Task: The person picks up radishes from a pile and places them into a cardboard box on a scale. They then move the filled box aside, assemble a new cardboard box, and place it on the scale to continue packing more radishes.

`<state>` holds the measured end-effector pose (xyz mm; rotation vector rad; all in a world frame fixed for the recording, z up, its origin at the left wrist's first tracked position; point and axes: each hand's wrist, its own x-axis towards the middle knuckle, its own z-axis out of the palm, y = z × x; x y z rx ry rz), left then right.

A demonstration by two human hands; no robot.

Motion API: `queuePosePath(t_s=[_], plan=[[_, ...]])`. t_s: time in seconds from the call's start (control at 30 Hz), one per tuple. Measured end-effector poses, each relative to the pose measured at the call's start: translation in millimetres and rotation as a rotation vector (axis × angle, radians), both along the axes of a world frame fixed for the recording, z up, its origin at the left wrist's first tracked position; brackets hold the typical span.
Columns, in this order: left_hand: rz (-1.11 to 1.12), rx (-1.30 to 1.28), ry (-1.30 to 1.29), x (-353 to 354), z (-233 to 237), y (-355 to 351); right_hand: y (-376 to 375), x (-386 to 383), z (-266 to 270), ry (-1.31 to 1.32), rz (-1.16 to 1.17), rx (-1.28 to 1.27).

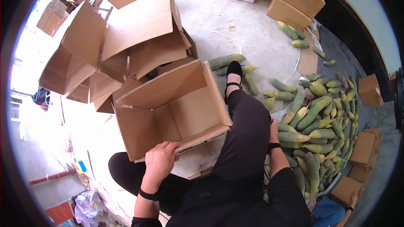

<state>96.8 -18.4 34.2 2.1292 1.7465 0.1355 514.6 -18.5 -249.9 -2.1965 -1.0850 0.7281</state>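
An open, empty cardboard box [181, 113] stands in front of my knees. My left hand [160, 158] is closed on its near edge, with the fingers over the rim. Beside my right thigh, my right hand [274, 130] hangs low next to a large pile of long green radishes [317, 113]. Its fingers are mostly hidden behind my leg, so what it holds, if anything, cannot be seen. A few more radishes [227, 61] lie on the floor by my shoe.
Several open boxes [139, 29] are heaped at the left, beyond my box. Closed boxes [294, 0] are stacked at the back right. Another person's hand [353, 198] shows at the lower right, by a box [346, 190]. Plastic bags [89, 206] lie at the lower left.
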Motion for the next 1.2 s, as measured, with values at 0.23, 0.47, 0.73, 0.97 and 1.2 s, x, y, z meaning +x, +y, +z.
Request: queuePosePath(t_s=[0.23,0.47,0.73,0.97,1.2], plan=[[-0.011,0.027,-0.025,-5,-1,-4,83,-5,169,0.191,0.036,0.54],[0.126,-0.097,-0.403,-9,6,-5,94,-103,349,0.593,0.191,0.917],[0.257,0.02,-0.69,-38,26,11,73,-216,322,1.008,0.54,0.548],[0.259,-0.314,-1.011,-45,9,16,65,-267,275,1.092,0.63,0.439],[0.325,-0.297,-1.006,-52,-5,21,61,-264,241,0.609,0.544,0.449]])
